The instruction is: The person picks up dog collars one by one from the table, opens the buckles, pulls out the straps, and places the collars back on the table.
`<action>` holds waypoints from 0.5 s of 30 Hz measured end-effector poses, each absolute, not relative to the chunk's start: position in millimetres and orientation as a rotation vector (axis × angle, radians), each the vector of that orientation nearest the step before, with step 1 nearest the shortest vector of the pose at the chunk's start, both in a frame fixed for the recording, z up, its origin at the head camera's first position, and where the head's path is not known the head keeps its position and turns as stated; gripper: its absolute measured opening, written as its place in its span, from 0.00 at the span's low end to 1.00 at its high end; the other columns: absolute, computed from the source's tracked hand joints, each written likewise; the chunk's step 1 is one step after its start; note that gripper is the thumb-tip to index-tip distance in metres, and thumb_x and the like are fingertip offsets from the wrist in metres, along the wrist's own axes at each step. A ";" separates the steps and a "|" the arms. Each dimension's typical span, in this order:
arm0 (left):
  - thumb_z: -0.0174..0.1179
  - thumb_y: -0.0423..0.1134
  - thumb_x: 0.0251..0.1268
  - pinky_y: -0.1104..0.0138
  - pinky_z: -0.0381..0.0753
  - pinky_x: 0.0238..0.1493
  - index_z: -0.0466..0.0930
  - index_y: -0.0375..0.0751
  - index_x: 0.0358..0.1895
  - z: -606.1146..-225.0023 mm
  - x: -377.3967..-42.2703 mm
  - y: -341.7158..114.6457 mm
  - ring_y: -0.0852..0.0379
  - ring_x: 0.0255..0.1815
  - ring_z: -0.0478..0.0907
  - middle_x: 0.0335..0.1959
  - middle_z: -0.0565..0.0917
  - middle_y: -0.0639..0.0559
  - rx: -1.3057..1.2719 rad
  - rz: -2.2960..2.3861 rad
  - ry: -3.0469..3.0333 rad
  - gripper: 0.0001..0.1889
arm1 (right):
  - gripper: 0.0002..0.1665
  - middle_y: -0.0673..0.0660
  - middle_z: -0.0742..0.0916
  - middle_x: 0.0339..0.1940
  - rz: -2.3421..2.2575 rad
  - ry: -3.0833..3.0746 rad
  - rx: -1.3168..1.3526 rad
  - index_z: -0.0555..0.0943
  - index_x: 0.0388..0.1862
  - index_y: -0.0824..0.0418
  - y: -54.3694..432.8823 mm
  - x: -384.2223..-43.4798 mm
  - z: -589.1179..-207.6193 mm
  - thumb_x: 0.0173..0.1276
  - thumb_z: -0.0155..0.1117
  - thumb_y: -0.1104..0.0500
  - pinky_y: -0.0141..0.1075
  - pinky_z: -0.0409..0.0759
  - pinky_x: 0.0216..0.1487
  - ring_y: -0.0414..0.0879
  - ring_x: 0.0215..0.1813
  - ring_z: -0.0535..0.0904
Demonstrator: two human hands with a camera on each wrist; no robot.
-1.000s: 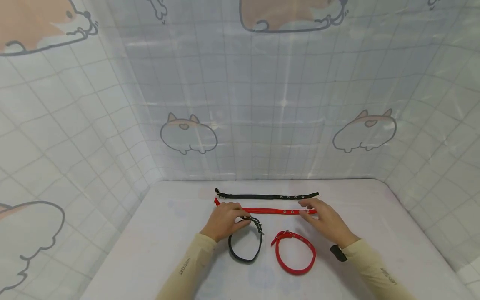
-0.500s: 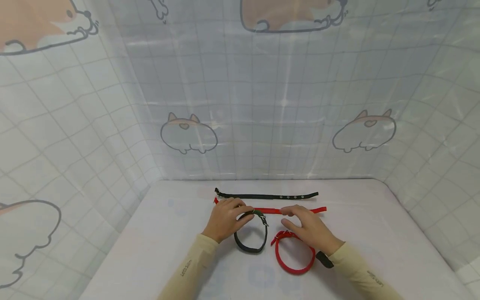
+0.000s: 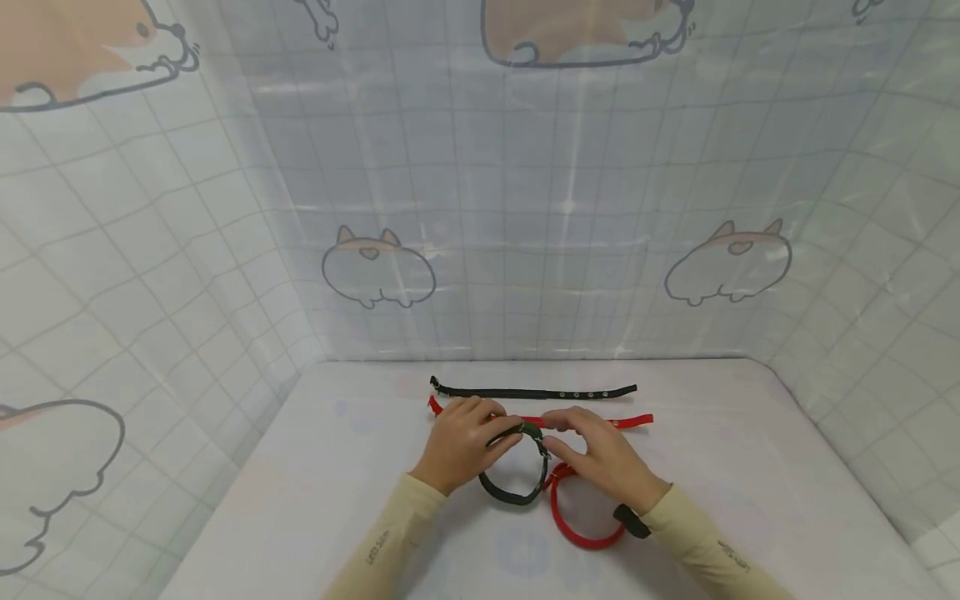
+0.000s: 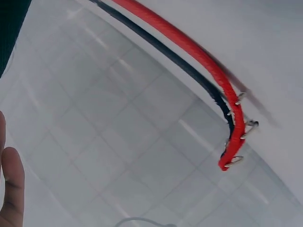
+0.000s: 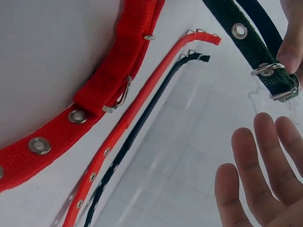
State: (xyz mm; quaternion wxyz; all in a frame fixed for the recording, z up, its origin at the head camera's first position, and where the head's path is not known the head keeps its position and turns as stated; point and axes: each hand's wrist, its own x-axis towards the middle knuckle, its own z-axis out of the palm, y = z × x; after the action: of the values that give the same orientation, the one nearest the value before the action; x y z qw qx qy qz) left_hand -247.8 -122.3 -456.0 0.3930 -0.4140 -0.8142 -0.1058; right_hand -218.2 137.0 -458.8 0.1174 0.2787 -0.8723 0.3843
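My left hand (image 3: pixel 463 446) pinches the top of a dark green pet collar (image 3: pixel 512 498), buckled into a loop, between thumb and fingers. In the right wrist view that collar (image 5: pixel 253 51) shows metal eyelets and a buckle, with a digit pressed on it. Fingers extended, my right hand (image 3: pixel 606 460) is right beside the buckle. A buckled red collar (image 3: pixel 588 543) lies on the table below the right hand, partly hidden by it. Behind the hands a red collar (image 3: pixel 637 420) lies stretched straight, its middle partly covered by the fingers. A dark collar (image 3: pixel 510 393) lies straight beyond it.
The white table (image 3: pixel 300 467) meets a curtain (image 3: pixel 525 192) with a grid and cartoon dogs, which encloses it at the back and sides. A black band (image 3: pixel 632 521) is around the right wrist.
The left hand has shifted right and slightly away with the dark green collar. My right hand has left the straight red collar's end and come left to the looped dark green collar.
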 end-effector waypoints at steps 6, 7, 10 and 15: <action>0.74 0.51 0.60 0.63 0.82 0.44 0.92 0.53 0.44 -452.7 -243.0 -116.1 0.58 0.37 0.81 0.36 0.84 0.57 -1.068 -0.232 -2.036 0.12 | 0.19 0.35 0.84 0.51 1.178 -2.575 0.807 0.82 0.57 0.44 132.9 -219.5 -457.8 0.69 0.69 0.43 0.46 0.81 0.53 0.37 0.53 0.81; 0.74 0.51 0.60 0.63 0.82 0.44 0.92 0.53 0.44 -452.5 -242.6 -115.3 0.58 0.38 0.81 0.36 0.84 0.57 -1.069 -0.222 -2.035 0.12 | 0.18 0.35 0.84 0.50 1.173 -2.579 0.810 0.83 0.56 0.44 132.5 -219.6 -457.9 0.69 0.69 0.43 0.46 0.81 0.53 0.37 0.52 0.80; 0.74 0.51 0.60 0.64 0.82 0.45 0.92 0.54 0.44 -452.7 -241.8 -113.6 0.58 0.38 0.81 0.37 0.84 0.58 -1.073 -0.206 -2.038 0.12 | 0.15 0.34 0.84 0.48 1.145 -2.590 0.820 0.83 0.53 0.42 131.8 -219.2 -458.1 0.69 0.70 0.44 0.43 0.81 0.51 0.36 0.51 0.80; 0.75 0.51 0.59 0.64 0.81 0.47 0.91 0.54 0.46 -452.3 -239.3 -111.2 0.58 0.41 0.80 0.40 0.83 0.57 -1.078 -0.264 -2.056 0.13 | 0.12 0.34 0.84 0.45 1.153 -2.547 0.852 0.83 0.50 0.42 131.9 -218.5 -457.6 0.69 0.71 0.45 0.44 0.82 0.49 0.36 0.47 0.81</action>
State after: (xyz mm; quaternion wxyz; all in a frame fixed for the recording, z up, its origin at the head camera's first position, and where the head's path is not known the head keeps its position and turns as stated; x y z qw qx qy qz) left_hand -239.3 -111.2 -452.3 0.3918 -0.4244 -0.8097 -0.1039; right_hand -218.5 131.9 -457.6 0.1091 0.2897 -0.8663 0.3921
